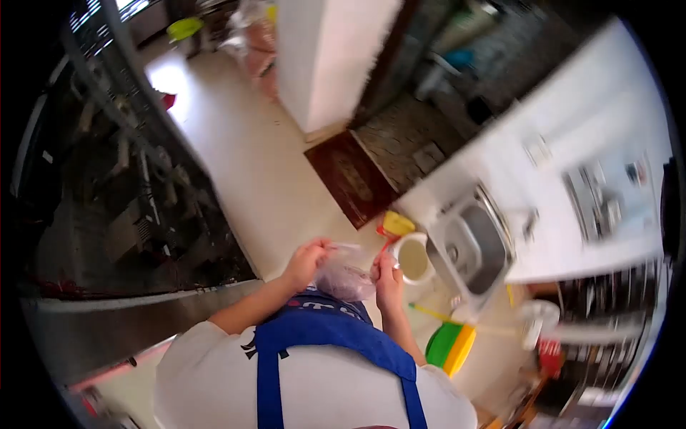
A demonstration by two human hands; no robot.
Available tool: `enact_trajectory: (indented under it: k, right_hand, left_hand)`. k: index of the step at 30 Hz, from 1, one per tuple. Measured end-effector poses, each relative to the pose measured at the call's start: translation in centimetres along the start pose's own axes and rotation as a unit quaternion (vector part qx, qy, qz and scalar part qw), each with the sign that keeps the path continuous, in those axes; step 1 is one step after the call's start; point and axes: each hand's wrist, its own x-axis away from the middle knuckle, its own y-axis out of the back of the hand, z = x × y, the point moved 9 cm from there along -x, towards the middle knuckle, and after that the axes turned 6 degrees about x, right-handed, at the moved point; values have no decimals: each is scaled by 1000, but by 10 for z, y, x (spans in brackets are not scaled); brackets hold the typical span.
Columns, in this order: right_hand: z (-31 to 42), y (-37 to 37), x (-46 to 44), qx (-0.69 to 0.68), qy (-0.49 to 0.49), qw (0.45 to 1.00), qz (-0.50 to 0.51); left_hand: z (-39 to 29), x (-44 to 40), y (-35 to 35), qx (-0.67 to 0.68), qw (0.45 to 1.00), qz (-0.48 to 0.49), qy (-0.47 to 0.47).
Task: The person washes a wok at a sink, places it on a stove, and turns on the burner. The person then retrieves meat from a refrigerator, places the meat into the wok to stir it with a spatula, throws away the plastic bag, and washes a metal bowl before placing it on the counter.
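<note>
My left hand (307, 263): fingers closed on one side of a plastic bag (344, 280). My right hand (388, 277): fingers closed at its other side, nearer the sink (480, 236). Bag: left of the sink, before my apron (321, 325); contents unclear. Step, I judge: two-handed bag handling. Next move calls for: firm pinch, both sides. Bucket (419, 280): just beside the sink.

The clear bag (344, 280) is blurring — its contents are showing too smeared to tell — and is covering part of the blue apron (312, 327). At the floor's edge, lettering on the doormat (349, 175) is blurring past reading. The view's lower edge is cutting off the white shirt (332, 382).
</note>
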Motion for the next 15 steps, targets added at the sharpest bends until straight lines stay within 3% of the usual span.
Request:
enact_trajectory:
  k: [3,6,9,10,12,13,15]
  right_hand:
    - [37,-70,-91,72,4,983,166]
    - [60,-144,-171,133,-3,949,285]
    - [116,-230,-228,129,123,913,368]
    - [128,-253,-247,141,172,902,370]
    - [153,-293,-283,139,215,901,351]
    - [154,-312,-310,132,217,906,339]
    - [158,-343,-354,101,162,922,336]
  left_hand:
    - [-55,-29,72,158,973,-133,-99]
    - [-110,-35,114,110,957,-211,-165]
    - [-164,-47,143,-73,935,-232,-258]
    - [-178,-58,159,-74,931,-247,-259]
    - [-233,-70,181,-317,835,-326,-312]
    - [-268,-83,188,-321,800,-330,-385]
    - [-305,-119,233,-255,806,-370,-386]
